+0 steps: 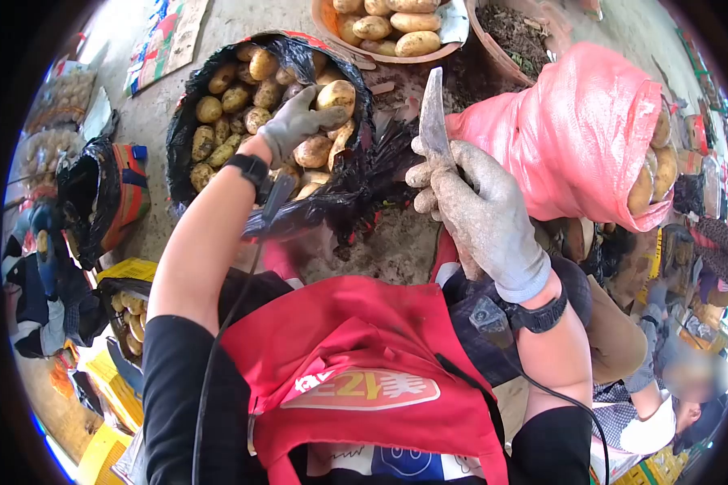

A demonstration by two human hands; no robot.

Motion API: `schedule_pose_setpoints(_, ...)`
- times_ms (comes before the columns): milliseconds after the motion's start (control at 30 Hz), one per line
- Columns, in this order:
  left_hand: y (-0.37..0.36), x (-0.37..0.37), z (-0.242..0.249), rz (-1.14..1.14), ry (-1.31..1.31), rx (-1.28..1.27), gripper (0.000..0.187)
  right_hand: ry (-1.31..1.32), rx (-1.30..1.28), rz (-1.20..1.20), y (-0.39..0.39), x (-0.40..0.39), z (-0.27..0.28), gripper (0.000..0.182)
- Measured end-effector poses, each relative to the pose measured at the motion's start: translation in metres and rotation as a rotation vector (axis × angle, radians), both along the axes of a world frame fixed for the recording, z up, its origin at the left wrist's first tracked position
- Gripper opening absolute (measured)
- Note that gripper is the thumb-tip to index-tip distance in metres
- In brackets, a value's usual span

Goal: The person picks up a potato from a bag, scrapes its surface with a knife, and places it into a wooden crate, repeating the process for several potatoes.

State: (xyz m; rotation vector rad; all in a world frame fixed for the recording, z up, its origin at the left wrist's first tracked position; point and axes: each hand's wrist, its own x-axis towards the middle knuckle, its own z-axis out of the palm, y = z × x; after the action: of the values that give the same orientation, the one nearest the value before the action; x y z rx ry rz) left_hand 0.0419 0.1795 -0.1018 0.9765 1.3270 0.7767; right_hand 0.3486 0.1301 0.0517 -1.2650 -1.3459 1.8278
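My left hand [295,125], in a grey glove, reaches into a black plastic-lined sack [188,95] full of potatoes. Its thumb and fingers are closed around a pale brown potato [337,95] at the sack's right side. Many more potatoes [234,99] lie below and to the left of that hand. My right hand [477,206], in a dirt-stained glove, grips a knife [434,113] with its worn blade pointing up. The lower end of its handle shows beneath the palm.
A tub [356,56] of potatoes stands at the top, beside a bucket [514,36] of dark debris. To the right, a pink sack [566,133] lies tilted with potatoes at its mouth. Another person [647,396] sits at the lower right. A black-lined bag [97,194] stands left.
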Motion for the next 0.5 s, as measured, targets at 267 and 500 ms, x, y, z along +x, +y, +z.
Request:
schedule_pose_setpoints(267, -0.101, 0.023, 0.127, -0.003, -0.158, 0.176, 0.071, -0.048, -0.013, 0.169, -0.023, -0.004, -0.018, 0.031)
schedule_pose_setpoints(500, -0.160, 0.076, 0.154, 0.023, -0.573, 0.250, 0.072, 0.373, -0.376, 0.202, -0.045, -0.005, -0.002, 0.042)
